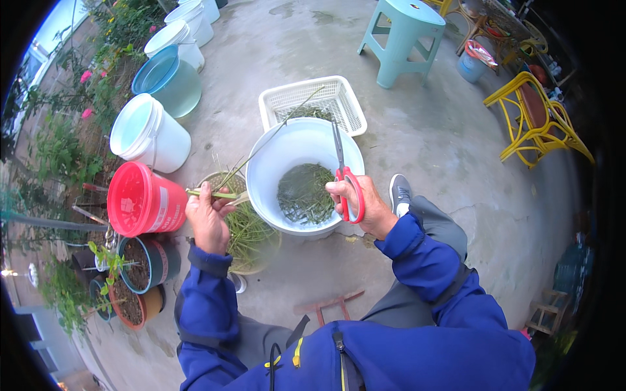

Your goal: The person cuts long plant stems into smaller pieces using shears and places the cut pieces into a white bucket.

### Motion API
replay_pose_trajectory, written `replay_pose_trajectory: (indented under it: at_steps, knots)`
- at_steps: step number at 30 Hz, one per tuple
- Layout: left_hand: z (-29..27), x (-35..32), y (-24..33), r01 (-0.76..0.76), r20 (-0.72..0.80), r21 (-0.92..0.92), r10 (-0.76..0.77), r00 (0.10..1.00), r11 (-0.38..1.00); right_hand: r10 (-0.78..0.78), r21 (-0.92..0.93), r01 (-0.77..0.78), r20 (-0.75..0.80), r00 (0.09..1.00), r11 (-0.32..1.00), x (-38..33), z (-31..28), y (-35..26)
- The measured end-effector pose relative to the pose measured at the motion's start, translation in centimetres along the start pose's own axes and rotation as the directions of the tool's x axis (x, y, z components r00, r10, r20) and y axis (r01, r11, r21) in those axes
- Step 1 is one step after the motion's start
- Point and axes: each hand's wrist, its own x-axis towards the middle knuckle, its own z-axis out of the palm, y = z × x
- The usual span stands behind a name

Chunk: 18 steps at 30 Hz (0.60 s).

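One tub (269, 171) is set near the centre, and at its bottom short greens (306, 195) are spread; whether any water is held there cannot be told. At 12 o'clock from it, against or just beyond the far rim, a white basket (354, 107) is placed. Between 7 and 8 o'clock, close beside the tub, a pile (246, 236) of long stalks is heaped.

Scissors (343, 172) are clasped at 4 o'clock by the right hand (366, 207), which is closed on the red handles; the blades are pointed to 12 o'clock over the tub. Whether their edges fully meet cannot be told. They are probably stiff and fairly light, best held by the loops.

Stems (223, 195) are pinched at about 9 o'clock between thumb and fingers of the left hand (210, 220), one long strand being slanted to 1 o'clock across the rim. They are judged light, thin and pliant, easily bruised under a hard squeeze and perhaps slippery if damp. A gentle hold is best taken near the thicker ends, with fingertips kept clear of the blades.
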Motion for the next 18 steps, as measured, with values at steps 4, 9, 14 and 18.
replay_pose_trajectory:
  at_steps: [4,9,14,18]
  knots:
    - [-1.1,-1.1,0.7,-0.04,-0.009,0.033,0.04,0.999,0.999,0.086,0.072,-0.083,-0.029,0.996,0.994,0.0,0.1,0.3]
    - [-2.9,-4.5,1.3,-0.028,-0.004,0.075,0.028,1.0,0.997,0.234,0.052,-0.234,0.009,0.972,0.971,0.1,1.0,1.2]
    - [-4.4,-6.8,1.4,-0.055,-0.047,0.113,0.06,0.997,0.992,0.328,0.016,-0.329,0.043,0.944,0.944,0.8,1.6,2.7]
    - [-5.9,-7.1,1.9,-0.055,-0.039,0.1,0.059,0.998,0.994,0.39,-0.004,-0.39,0.033,0.92,0.921,1.1,2.4,3.3]
